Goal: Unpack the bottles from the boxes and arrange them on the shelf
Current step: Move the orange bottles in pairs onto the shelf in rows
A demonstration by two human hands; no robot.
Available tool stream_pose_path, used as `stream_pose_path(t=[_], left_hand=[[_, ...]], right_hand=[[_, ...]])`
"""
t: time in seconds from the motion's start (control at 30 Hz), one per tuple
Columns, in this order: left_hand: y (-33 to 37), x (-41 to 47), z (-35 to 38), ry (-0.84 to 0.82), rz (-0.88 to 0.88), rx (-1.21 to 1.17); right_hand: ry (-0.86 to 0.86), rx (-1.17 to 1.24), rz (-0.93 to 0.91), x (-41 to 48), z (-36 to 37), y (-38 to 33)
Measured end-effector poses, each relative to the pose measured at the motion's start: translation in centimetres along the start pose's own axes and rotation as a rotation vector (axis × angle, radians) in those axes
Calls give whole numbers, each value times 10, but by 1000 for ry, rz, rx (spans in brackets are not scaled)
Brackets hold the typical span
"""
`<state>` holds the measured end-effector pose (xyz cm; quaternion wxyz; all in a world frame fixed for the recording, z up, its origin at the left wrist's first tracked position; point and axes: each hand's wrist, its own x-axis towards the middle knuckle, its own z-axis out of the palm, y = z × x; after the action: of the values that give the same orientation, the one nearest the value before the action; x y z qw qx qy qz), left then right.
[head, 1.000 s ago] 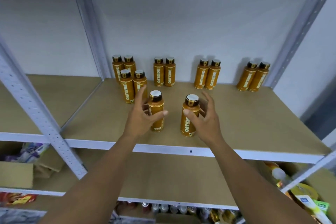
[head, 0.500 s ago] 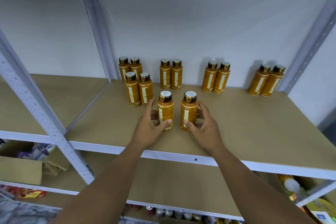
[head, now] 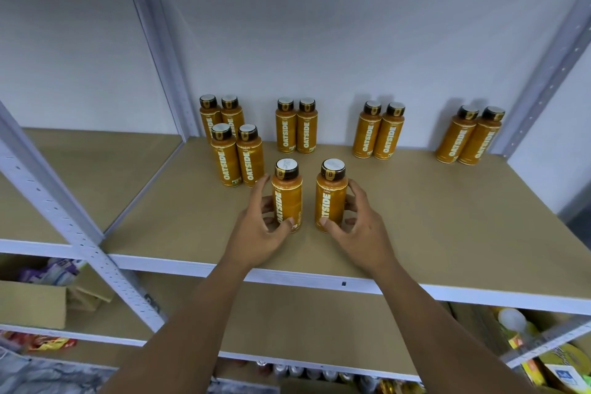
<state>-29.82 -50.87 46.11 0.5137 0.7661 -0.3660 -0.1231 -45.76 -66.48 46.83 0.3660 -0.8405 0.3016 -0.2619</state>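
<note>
Your left hand [head: 259,230] curls round left bottle [head: 287,198] | your right hand [head: 358,227] curls round right bottle [head: 331,198] | both upright on shelf [head: 415,217], slightly apart.

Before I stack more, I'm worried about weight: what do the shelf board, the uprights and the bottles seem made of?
Shelf board: likely matte fibreboard, uniform tan, no grain. Uprights: painted metal, punched holes. Bottles: probably plastic with a printed matte sleeve; unsure.

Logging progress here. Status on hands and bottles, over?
Left hand grips left bottle, right hand grips right bottle. Both upright on shelf, gap between. Nothing in the way.
</note>
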Motion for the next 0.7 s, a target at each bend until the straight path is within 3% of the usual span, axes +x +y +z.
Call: stream_pose_path(t=[0.7], left_hand=[[7, -7, 0, 58, 59, 60]], right_hand=[[-50, 45, -19, -4, -2, -2]])
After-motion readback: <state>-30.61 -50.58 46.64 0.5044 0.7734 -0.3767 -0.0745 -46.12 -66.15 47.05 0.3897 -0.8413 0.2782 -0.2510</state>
